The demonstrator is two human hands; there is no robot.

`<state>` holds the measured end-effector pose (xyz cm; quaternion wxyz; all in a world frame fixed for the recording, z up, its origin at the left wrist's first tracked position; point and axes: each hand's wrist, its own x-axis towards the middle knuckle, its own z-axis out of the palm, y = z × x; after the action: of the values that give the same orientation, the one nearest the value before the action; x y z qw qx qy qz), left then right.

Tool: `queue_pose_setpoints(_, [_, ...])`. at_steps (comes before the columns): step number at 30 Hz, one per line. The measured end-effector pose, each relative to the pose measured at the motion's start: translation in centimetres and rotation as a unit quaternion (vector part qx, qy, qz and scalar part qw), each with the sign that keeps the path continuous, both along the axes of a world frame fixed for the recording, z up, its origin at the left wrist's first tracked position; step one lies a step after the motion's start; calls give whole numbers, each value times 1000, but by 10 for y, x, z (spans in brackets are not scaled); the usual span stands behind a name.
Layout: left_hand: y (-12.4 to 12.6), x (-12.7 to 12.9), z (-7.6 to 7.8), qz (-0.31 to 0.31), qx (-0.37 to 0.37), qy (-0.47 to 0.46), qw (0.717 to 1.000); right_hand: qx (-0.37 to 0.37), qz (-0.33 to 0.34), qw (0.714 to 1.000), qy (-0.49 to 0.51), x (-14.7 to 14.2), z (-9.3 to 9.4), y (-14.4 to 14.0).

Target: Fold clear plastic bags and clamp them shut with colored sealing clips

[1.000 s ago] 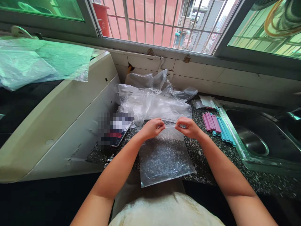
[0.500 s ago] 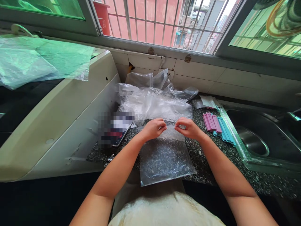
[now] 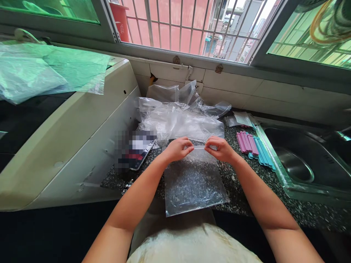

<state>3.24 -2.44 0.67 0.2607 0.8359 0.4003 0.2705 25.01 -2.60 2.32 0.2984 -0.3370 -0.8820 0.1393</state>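
Left hand (image 3: 177, 149) & right hand (image 3: 221, 149) each pinch top edge of clear plastic bag (image 3: 194, 182) flat on speckled counter (image 3: 236, 175), w/ pink & blue clips (image 3: 253, 146) nearby

1. A dark speckled stone counter (image 3: 236, 182) runs under the window.
2. A clear flat bag (image 3: 193, 180) lies on it at the front edge, its near end overhanging.
3. Behind that sits a heap of crumpled clear bags (image 3: 178, 118).
4. To the right lie pink clips (image 3: 246, 141) beside blue clips (image 3: 261, 150).
5. A phone (image 3: 137, 155) rests at the left.
6. A steel sink (image 3: 301, 160) is set in at the right.
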Motion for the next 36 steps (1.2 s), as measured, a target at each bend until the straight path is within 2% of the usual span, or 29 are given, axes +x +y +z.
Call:
queue_pose_setpoints(23, [4, -2, -5, -19, 42, 3, 999, 0, -28, 999, -22, 5, 2, 1])
queue_pose_setpoints(36, [3, 0, -5, -31, 49, 3, 998, 22, -10, 999, -29, -2, -1, -2])
